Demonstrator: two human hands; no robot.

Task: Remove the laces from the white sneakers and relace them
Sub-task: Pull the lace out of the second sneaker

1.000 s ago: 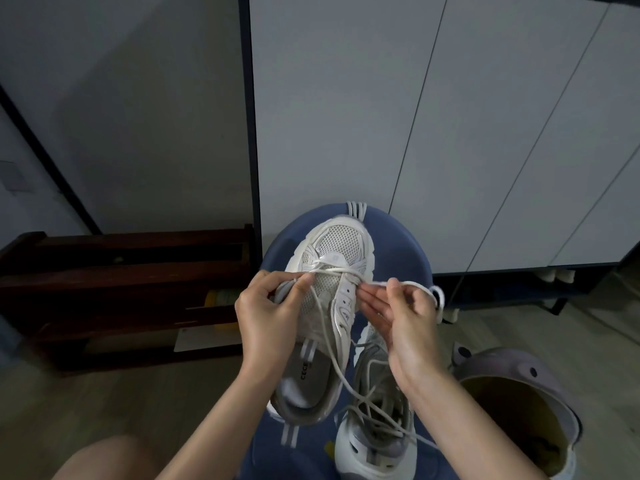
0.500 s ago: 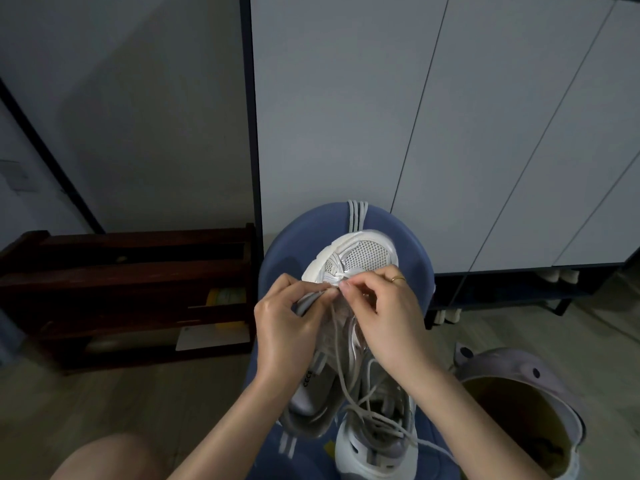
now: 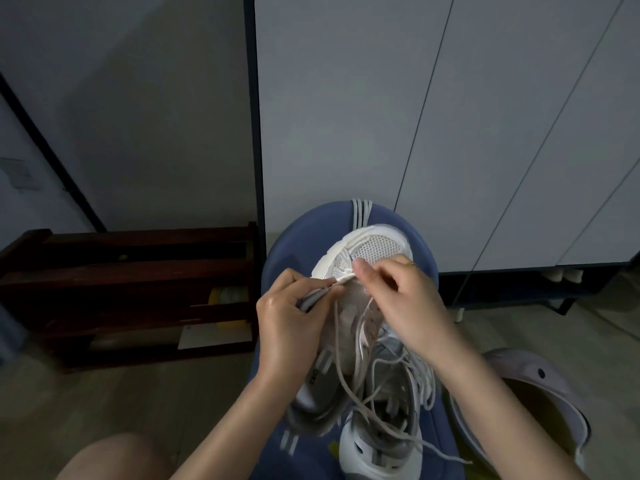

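Observation:
A white mesh sneaker (image 3: 375, 247) lies toe away from me on a round blue stool (image 3: 304, 233). My left hand (image 3: 291, 320) holds the sneaker's left side near the eyelets, thumb and forefinger pinching the white lace (image 3: 341, 279). My right hand (image 3: 398, 299) pinches the same lace from the right, above the tongue. Loose lace ends (image 3: 349, 386) trail down toward me. A second white sneaker (image 3: 381, 445) lies nearer to me on the stool, its laces in it, partly under my right forearm.
A dark wooden shoe rack (image 3: 131, 289) stands on the floor at the left. White cabinet doors (image 3: 450, 116) rise behind the stool. A lilac round bin (image 3: 540, 386) sits on the floor at the lower right. My bare knee (image 3: 114, 459) shows at the bottom left.
My right hand came in from the right side of the shoe to meet my left hand over the eyelets. The sneaker's toe turned to the right.

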